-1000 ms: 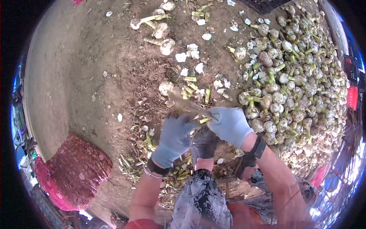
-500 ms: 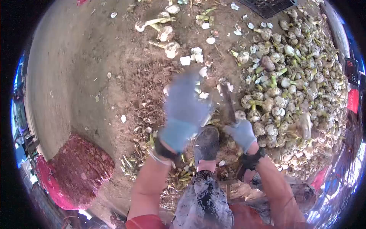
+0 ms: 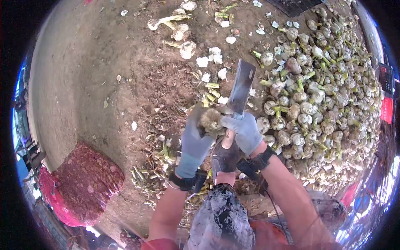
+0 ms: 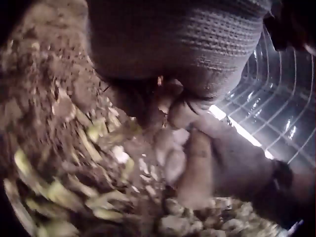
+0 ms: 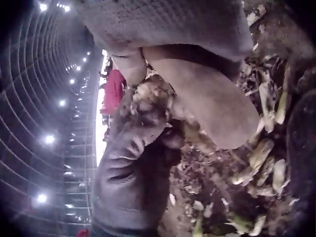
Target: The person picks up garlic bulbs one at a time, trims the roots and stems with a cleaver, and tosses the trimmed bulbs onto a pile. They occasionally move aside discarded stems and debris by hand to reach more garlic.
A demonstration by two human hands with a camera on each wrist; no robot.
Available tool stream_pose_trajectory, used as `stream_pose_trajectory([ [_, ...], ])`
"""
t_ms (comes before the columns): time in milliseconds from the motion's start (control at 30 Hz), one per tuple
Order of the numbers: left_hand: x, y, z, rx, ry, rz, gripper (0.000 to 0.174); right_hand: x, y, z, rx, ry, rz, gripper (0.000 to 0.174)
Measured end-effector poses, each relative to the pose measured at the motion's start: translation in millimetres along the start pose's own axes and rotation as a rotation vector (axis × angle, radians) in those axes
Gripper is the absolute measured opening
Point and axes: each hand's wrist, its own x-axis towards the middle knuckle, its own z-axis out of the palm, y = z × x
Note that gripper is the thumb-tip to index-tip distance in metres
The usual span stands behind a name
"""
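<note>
In the head view the gloved left hand holds a dirty garlic bulb with its fingers curled round it. The gloved right hand grips the wooden handle of a wide-bladed knife, whose blade points away from the body. Its fingertips touch the bulb's right side. In the right wrist view the handle end sticks out below the right glove, beside the bulb. The left wrist view shows the handle near the left glove.
A large heap of garlic lies on the right. Several stemmed bulbs lie on the soil ahead, with cut stems nearer. A red mesh sack stands at left, a black crate at the top. A shoe is below the hands.
The left hand, blurred and farther forward half a second ago, has come back and now holds a bulb. The right hand has moved left with the knife, meeting it.
</note>
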Motion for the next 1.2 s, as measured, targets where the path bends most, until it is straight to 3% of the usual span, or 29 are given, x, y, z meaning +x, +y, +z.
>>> stream_pose_trajectory([
  [33, 0, 1, 6, -0.442, 0.029, -0.230, 0.081, -2, -3, 6, 0.064, -0.014, -0.003, 0.039],
  [133, -1, 16, -2, -0.365, -0.070, -0.369, 0.073, -14, -13, 23, 0.048, 0.044, -0.015, 0.040],
  [167, 1, 21, -8, -0.364, -0.068, -0.368, 0.073, -14, -14, 15, -0.141, -0.025, -0.053, 0.039],
  [200, 3, 23, -16, -0.474, -0.088, -0.466, 0.071, -13, -12, 7, -0.142, -0.028, -0.055, 0.039],
  [267, 1, 15, -25, -0.585, -0.105, -0.572, 0.069, -19, -17, 5, -0.777, 0.037, -0.425, 0.038],
  [300, -2, 2, -25, -0.521, -0.135, -0.456, 0.070, -25, -21, 2, -1.003, 0.052, -0.586, 0.029],
  [333, -1, -3, -25, -0.458, -0.163, -0.336, 0.070, -29, -30, 3, -1.006, 0.053, -0.587, 0.029],
  [400, -10, -8, -27, -0.363, -0.187, -0.300, 0.072, -35, -38, 3, -1.580, -0.055, -0.690, 0.021],
  [433, -14, -9, -27, -0.265, -0.209, -0.265, 0.074, -37, -37, 3, -1.547, -0.031, -0.822, 0.017],
  [467, -20, -15, -27, -0.264, -0.210, -0.267, 0.074, -37, -38, 2, -1.546, -0.031, -0.820, 0.017],
  [533, -24, -22, -24, -0.835, -0.185, -0.294, 0.079, -38, -43, 0, -1.592, -0.100, -0.778, 0.019],
  [567, -23, -20, -25, -0.834, -0.187, -0.294, 0.079, -39, -44, -1, -1.591, -0.098, -0.777, 0.019],
  [633, -19, -11, -29, -1.147, -0.180, -0.564, 0.078, -40, -44, -2, -1.534, -0.156, -0.775, 0.018],
  [667, -18, -7, -30, -1.147, -0.179, -0.565, 0.078, -42, -45, -2, -1.534, -0.158, -0.774, 0.018],
  [733, -17, -3, -29, -1.492, -0.135, -0.641, 0.079, -45, -45, 0, -1.556, -0.174, -0.643, 0.029],
  [767, -17, -10, -27, -1.492, -0.135, -0.640, 0.079, -45, -45, 0, -1.557, -0.174, -0.645, 0.029],
  [833, -17, -20, -21, -0.356, -0.163, -0.251, 0.082, -46, -40, -1, -1.536, -0.178, -0.608, 0.031],
  [967, -9, 2, -25, -0.231, -0.220, -0.133, 0.082, -45, -36, -1, -1.465, -0.158, -0.691, 0.025],
  [1033, -12, 11, -27, -0.464, -0.233, -0.486, 0.079, -44, -32, -4, -1.452, -0.143, -0.742, 0.027],
  [1067, -14, 7, -27, -0.464, -0.231, -0.486, 0.079, -41, -34, -5, -1.452, -0.144, -0.744, 0.027],
  [1133, -20, -2, -26, -0.482, -0.237, -0.304, 0.078, -41, -36, -7, -1.539, -0.152, -0.655, 0.031],
  [1200, -18, -4, -24, -0.558, -0.229, -0.296, 0.078, -38, -32, -11, -1.526, -0.163, -0.639, 0.029],
])
